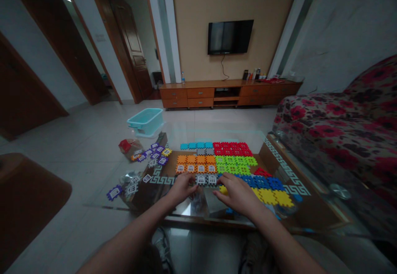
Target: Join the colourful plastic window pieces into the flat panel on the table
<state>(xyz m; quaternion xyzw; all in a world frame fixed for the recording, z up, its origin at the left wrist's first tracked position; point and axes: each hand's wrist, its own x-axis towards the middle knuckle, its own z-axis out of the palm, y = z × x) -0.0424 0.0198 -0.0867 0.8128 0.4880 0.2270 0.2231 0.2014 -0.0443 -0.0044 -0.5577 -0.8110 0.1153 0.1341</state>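
Note:
A flat mat of interlocking plastic tiles lies on a glass coffee table: teal, red, orange, green, blue and yellow patches. My left hand is curled with its fingertips on the grey window tiles at the mat's near edge. My right hand rests with bent fingers on the mat beside those grey tiles, over the yellow and blue ones. What the fingers pinch is hard to make out.
Loose purple, white and yellow tiles lie scattered at the table's left. A teal plastic tub sits on the floor beyond. A floral sofa stands to the right, a TV cabinet at the far wall.

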